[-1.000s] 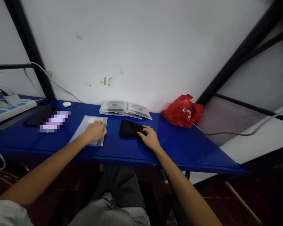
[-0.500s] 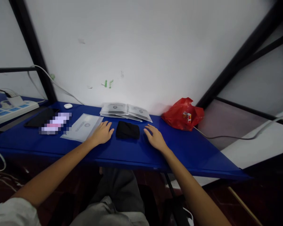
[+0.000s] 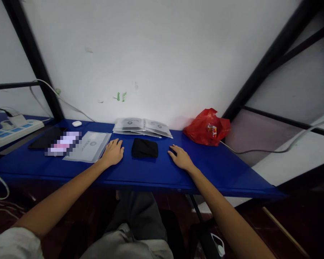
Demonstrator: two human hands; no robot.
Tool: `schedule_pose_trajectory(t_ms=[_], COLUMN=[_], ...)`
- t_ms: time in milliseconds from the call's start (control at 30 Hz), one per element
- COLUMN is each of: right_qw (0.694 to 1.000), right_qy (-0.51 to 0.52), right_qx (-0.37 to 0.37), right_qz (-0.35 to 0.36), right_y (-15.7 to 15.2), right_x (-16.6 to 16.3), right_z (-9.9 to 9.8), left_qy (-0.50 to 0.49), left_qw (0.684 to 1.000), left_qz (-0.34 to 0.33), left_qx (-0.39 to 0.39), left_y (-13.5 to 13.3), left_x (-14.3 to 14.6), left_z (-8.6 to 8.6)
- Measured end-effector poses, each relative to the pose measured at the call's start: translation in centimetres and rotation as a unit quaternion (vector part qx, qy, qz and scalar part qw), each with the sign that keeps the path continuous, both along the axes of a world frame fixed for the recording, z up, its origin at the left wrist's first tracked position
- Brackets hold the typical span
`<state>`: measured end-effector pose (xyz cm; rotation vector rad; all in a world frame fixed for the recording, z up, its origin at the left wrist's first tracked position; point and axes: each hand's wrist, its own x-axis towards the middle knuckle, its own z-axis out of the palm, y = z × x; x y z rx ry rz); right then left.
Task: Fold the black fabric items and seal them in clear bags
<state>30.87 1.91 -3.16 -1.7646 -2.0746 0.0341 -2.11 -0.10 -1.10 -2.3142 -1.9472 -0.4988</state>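
Folded black cloth [image 3: 144,148] lies on the blue table [image 3: 151,174], between my two hands and touched by neither. My left hand [image 3: 112,153] rests flat to the left of the cloth, fingers stretched out, beside the right edge of a frosted clear plastic bag [image 3: 86,146] with a printed logo. To the right of the cloth, my right hand [image 3: 180,157] lies on the tabletop with its fingers loosely spread and nothing in them. Behind the cloth, against the wall, is a stack of similar frosted bags [image 3: 143,126], which look filled.
A red plastic bag [image 3: 206,129] sits at the back right. On the left are a phone [image 3: 64,143] with a blurred screen, a dark tablet-like slab [image 3: 44,138], a white earbud case [image 3: 77,123] and a power strip [image 3: 18,131]. Black metal posts flank the table.
Both hands have moved slightly outward, away from the black cloth. The flat plastic bag beside my left hand has shifted a little to the left. The view has tilted slightly.
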Motion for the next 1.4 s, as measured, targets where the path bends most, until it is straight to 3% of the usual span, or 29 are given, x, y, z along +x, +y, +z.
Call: schedule_pose_trajectory(t_ms=[133,200,267,433,767,967,1100,1167,1267,1400], right_qw=[1.000,1.000,1.000,1.000,1.000,1.000,1.000,1.000,1.000,1.000], right_qy=[0.000,0.004,0.010,0.022,0.015,0.002,0.015,0.015,0.016,0.022], right_qx=[-0.003,-0.001,0.004,0.008,0.004,-0.001,0.010,0.013,0.016,0.008], right_qz=[-0.004,-0.002,0.001,0.004,0.002,-0.001,0.002,0.004,0.006,0.001], right_y=[-0.1,-0.2,-0.2,-0.2,-0.1,-0.2,0.0,0.1,0.2,0.1], right_x=[-0.1,-0.1,0.0,0.0,0.2,0.1,0.3,0.3,0.4,0.2], right_z=[0.2,0.2,0.1,0.1,0.0,0.1,-0.2,-0.3,-0.4,-0.2], left_qy=[0.001,0.012,0.009,0.012,-0.028,-0.023,-0.088,-0.144,-0.195,-0.165], left_qw=[0.990,0.979,0.970,0.983,0.982,0.980,0.972,0.973,0.978,0.978], left_qz=[-0.076,-0.169,-0.222,-0.181,-0.187,-0.195,-0.216,-0.181,-0.063,0.094], left_qx=[0.121,0.116,0.104,0.036,0.019,-0.010,-0.007,0.014,0.041,0.086], left_y=[-1.4,-2.1,-2.6,-2.3,-1.4,-3.2,-4.0,-3.7,-2.6,-1.7], left_x=[3.4,5.9,8.4,11.3,9.3,10.9,11.8,11.3,8.8,3.9], left_z=[1.4,1.8,1.7,0.8,1.7,1.9,2.4,3.3,5.4,7.3])
